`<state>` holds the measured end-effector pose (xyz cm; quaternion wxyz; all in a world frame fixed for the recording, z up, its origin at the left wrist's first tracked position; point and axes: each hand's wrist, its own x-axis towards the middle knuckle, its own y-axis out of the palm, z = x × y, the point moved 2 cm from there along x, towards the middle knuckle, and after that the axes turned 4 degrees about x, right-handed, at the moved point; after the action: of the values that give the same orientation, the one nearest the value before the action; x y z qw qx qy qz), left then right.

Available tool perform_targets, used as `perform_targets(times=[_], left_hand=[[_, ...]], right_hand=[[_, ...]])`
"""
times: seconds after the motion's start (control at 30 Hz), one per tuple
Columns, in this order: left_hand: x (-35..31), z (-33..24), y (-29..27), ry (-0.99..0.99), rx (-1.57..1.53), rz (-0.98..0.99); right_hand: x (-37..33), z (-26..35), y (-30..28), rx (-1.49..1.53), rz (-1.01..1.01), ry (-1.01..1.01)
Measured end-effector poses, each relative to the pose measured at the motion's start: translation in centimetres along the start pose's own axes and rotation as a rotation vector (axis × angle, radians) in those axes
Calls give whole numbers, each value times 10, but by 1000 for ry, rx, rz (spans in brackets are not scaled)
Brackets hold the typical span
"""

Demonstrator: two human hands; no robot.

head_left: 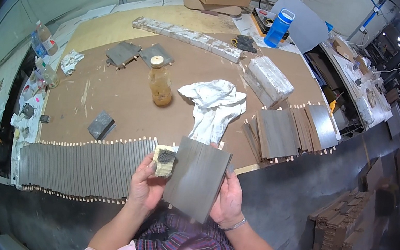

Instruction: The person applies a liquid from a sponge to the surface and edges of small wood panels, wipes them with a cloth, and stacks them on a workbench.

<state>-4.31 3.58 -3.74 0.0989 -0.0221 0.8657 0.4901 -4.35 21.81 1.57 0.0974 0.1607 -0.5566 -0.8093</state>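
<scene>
A flat grey-brown wooden panel [197, 179] with small pale dowel pegs at its ends is held up over the near edge of the table. My right hand [230, 199] grips the panel along its right edge. Between the fingers of my left hand [145, 182] is a pale yellow sponge [164, 161] with a dark grey patch, close beside the panel's left edge. Just beyond the panel lies a crumpled white cloth [216, 104]. To the left, a long row of similar panels [78, 166] stands packed on edge along the table front.
More panels [276, 134] lean together at the right. A jar of amber liquid [160, 84] stands mid-table, near a dark block [101, 125]. Farther back are a paint-spattered white beam [187, 38], a wrapped block [268, 81] and a blue bottle [279, 28]. Boards are stacked [341, 241] on the floor.
</scene>
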Motion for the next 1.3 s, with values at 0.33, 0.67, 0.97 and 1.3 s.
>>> perform_targets(times=[0.33,0.67,0.97,1.3], left_hand=[[-2,5,7,-20,61,71],[-22,-14,54,540,1280,314],[17,-25,82,1053,1653,378],[21,-28,82,991,1716,365]], right_hand=[[-1,-7,-5,-33,63,-30],[4,-15,-43,-46,-189,123],[-1,-27,-35,45,-53,280],[-3,-29,-44,5,-102,285]])
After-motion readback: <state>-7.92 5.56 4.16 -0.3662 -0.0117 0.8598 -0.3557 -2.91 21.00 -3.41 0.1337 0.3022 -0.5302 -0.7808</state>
